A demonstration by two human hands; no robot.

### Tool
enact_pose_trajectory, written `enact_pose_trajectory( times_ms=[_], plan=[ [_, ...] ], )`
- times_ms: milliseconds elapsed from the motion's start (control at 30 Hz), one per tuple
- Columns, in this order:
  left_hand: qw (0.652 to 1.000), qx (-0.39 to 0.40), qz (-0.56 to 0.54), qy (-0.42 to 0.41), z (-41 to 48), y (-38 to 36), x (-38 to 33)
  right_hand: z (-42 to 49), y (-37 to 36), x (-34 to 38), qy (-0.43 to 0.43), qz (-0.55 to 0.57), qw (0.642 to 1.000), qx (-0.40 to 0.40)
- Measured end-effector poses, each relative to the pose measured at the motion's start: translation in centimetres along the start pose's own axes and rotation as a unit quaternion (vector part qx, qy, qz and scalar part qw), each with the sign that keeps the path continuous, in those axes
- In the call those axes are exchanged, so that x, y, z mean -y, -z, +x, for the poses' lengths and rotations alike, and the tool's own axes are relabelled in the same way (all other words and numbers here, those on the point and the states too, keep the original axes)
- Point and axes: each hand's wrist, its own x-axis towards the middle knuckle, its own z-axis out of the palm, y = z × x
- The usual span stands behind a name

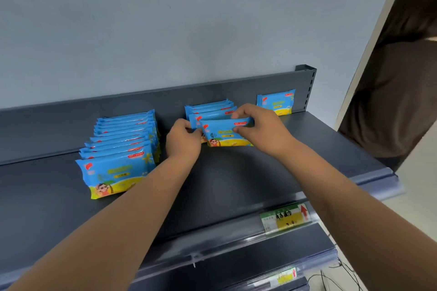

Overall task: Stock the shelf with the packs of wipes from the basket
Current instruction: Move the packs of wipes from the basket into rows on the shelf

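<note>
Standing upright at the centre of the frame, the pack of wipes (224, 133) fronts the middle row (209, 110), its printed face turned toward the camera. Whether its bottom edge rests on the shelf (236, 184) or hangs just above it, I cannot tell.

The right hand (259, 125) pinches the pack's upper right part, fingers curled over the top edge and thumb pressed on the face. The left hand (183, 139) curls round the left end, its fingertips hidden behind the pack. Holding both ends probably lets the person square the soft pack against the ones behind it, so it stands instead of slumping forward.

To the left of centre, a longer left row (123, 144) stands the same way, faces forward and packed close, each pack propping up the next. At the upper right, a single pack (276, 103) leans on the back panel (71, 123), seemingly the start of a third row.

A price tag (287, 217) sits in the shelf's front rail at the lower right. At the right edge stands another person (402, 82) in dark clothing. The basket is out of view.
</note>
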Motion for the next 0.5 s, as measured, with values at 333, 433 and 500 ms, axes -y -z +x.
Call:
enact_pose_trajectory(
  times_ms=[333, 433, 500],
  plan=[
    [0.998, 0.007, -0.024, 0.050, 0.3, -0.4, -0.2, 3.6, -2.4, -1.1, 0.035, -0.101, 0.994, -0.026],
    [0.999, 0.023, -0.003, 0.041, 0.3, -0.5, -0.1, 4.0, -3.1, -1.2, 0.040, -0.115, 0.991, -0.058],
    [0.999, 0.024, 0.021, 0.031, 0.3, -0.5, 0.0, 4.2, -3.4, -1.2, 0.045, -0.130, 0.987, -0.078]
  ],
)
